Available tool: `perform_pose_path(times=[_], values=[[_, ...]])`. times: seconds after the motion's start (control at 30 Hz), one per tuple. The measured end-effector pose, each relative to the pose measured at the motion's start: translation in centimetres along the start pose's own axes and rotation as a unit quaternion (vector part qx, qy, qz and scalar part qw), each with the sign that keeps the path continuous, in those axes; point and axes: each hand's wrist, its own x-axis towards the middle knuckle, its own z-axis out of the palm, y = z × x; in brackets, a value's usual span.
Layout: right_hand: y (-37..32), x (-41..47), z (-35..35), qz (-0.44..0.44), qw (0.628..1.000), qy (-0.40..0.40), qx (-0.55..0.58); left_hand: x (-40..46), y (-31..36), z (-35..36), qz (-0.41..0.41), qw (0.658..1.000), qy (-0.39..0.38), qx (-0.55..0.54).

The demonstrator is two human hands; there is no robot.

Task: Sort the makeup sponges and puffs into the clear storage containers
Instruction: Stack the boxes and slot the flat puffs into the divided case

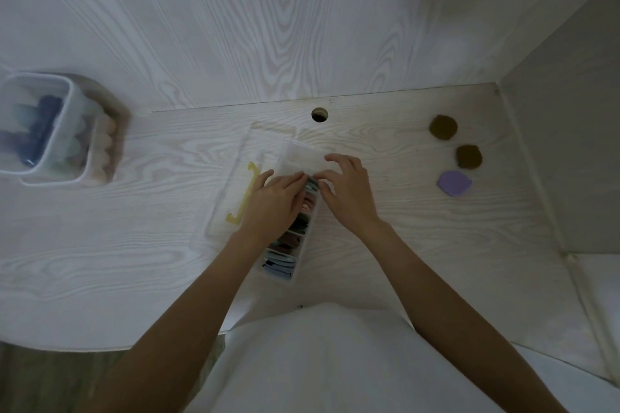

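Sitting at nine o'clock: two clear tubs of sponges, apart from the puffs. Lying at centre: one lid, set aside for access. Pressing puffs into one divided container: left hand, fingers straight; right hand, fingers curled, grasp unclear. Waiting at two o'clock: three loose puffs, two olive, one lilac.
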Motion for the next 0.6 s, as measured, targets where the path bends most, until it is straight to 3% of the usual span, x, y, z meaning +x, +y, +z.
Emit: perform_pose_path(times=[0.3, 0.5, 0.6], values=[[0.1, 0.1, -0.2, -0.019, 1.0, -0.008, -0.013, 0.2, 0.1, -0.5, -0.009, 0.999, 0.032, 0.0], [1.9, -1.1, -3.3, -0.052, 0.998, 0.03, 0.002, 1.6, 2.6, -1.5, 0.04, 0.994, 0.085, -0.047], [4.9, -3.2, -5.9, -0.02, 0.998, 0.067, -0.002, 3.5, 5.5, -1.9, 0.086, 0.984, 0.117, -0.104]])
